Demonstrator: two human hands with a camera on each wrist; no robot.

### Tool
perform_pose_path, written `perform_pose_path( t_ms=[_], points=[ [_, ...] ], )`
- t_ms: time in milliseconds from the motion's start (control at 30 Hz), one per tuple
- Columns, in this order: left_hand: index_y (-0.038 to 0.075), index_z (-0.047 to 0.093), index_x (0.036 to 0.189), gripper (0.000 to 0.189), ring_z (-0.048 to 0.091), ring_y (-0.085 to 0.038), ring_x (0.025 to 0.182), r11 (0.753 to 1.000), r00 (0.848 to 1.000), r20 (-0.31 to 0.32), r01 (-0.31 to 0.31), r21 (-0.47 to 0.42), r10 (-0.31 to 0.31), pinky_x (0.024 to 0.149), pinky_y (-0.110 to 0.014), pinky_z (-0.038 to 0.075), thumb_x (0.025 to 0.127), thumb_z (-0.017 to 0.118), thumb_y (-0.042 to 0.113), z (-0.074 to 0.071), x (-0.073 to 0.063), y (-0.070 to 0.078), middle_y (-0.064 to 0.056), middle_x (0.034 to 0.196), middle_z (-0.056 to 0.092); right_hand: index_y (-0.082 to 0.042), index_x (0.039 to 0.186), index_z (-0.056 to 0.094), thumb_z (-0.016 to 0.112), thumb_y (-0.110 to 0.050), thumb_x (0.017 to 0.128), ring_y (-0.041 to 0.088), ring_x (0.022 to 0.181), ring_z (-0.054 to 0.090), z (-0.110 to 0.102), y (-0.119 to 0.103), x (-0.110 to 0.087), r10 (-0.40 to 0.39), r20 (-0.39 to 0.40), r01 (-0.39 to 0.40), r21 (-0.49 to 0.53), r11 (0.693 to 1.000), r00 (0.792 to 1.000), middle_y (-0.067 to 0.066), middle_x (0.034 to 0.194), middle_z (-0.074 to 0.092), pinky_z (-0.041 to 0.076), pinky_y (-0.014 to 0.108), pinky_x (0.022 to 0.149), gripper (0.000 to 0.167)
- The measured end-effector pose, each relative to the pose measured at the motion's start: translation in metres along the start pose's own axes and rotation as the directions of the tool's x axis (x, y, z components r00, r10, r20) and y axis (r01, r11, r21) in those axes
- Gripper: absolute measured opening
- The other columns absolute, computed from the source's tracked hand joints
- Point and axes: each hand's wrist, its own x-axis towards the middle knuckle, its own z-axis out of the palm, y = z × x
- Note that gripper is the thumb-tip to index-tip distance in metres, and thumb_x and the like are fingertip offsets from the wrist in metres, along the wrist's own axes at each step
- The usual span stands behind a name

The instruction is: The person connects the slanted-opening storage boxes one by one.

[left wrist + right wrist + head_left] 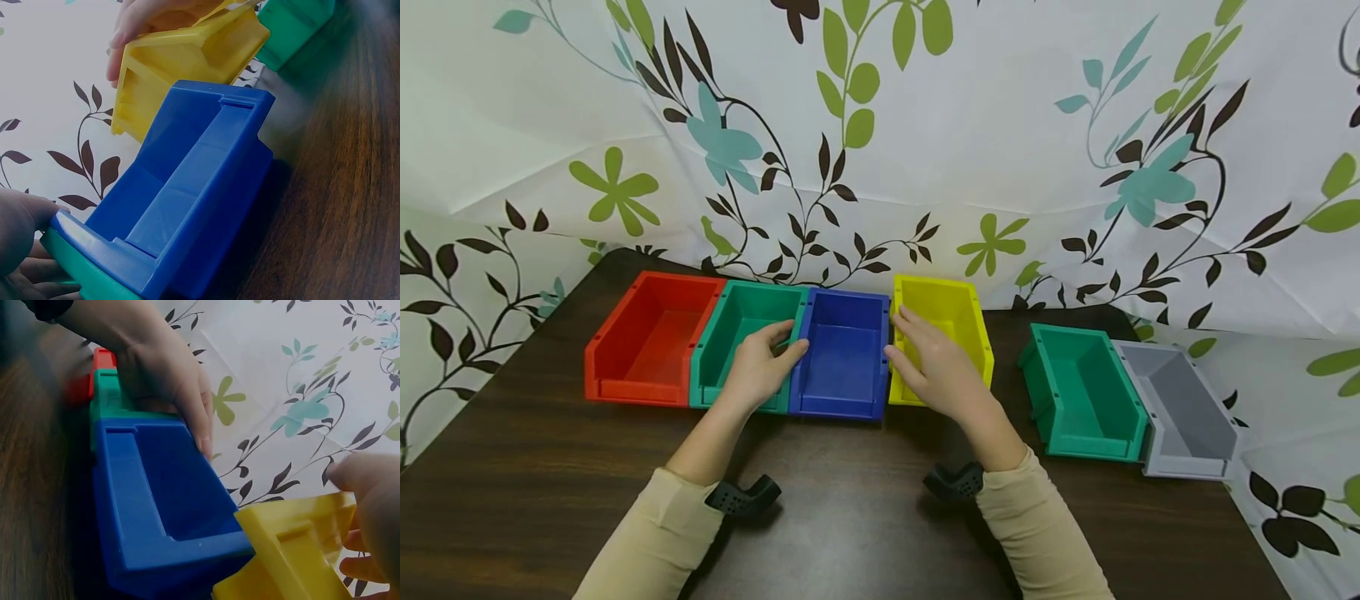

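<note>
Your left grip pinches adjoining walls of the green bin and blue bin on the table; your right grip, loosely spread, meets the yellow bin, contact hard to judge. Likely light, stiff, slick plastic: take the rims.

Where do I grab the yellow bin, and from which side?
I'd pinch the yellow bin by the top edge of its right wall, coming down from the right. The wall is thin, the open top leaves room inside, and there's a gap outside that wall. The blue bin sits close on the left, so it's probably tighter there.
</note>
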Motion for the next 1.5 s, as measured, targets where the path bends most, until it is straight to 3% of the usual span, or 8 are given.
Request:
perform_pose_path(
  t_ms=[167,567,1500],
  points=[
    [-0.002,0.040,0.141,0.057,0.048,-0.037,0.127,1.000,1.000,0.001,-0.007,0.005,0.007,0.101,-0.050,0.043,0.095,0.056,0.028,-0.001,0.001,0.002,-0.024,0.140,0.046,-0.006,0.144,0.039,0.043,-0.034,0.099,0.025,0.141,0.033,-0.001,0.003,0.000,0.027,0.032,-0.028,0.044,0.999,0.999,0.009,0.153,0.033,0.030,0.045,0.114,0.053],
    [-0.001,0.039,0.142,0.058,0.046,-0.037,0.129,1.000,1.000,0.006,-0.001,0.003,0.001,0.102,-0.050,0.042,0.095,0.056,0.028,-0.001,0.001,0.001,-0.023,0.141,0.045,-0.007,0.146,0.034,0.035,-0.030,0.101,0.025,0.144,0.024,0.002,0.005,0.001,0.043,0.069,-0.046,0.045,0.998,0.997,0.007,0.156,0.027,0.023,0.044,0.117,0.051],
    [-0.002,0.040,0.141,0.056,0.049,-0.038,0.126,1.000,1.000,-0.008,-0.012,0.009,0.012,0.101,-0.050,0.043,0.095,0.056,0.027,0.000,0.000,0.000,-0.024,0.140,0.047,-0.011,0.146,0.034,0.032,-0.032,0.101,0.026,0.141,0.030,0.012,0.009,0.002,0.068,0.093,-0.072,0.036,0.997,0.993,0.003,0.155,0.027,0.030,0.046,0.113,0.049]
  ],
)
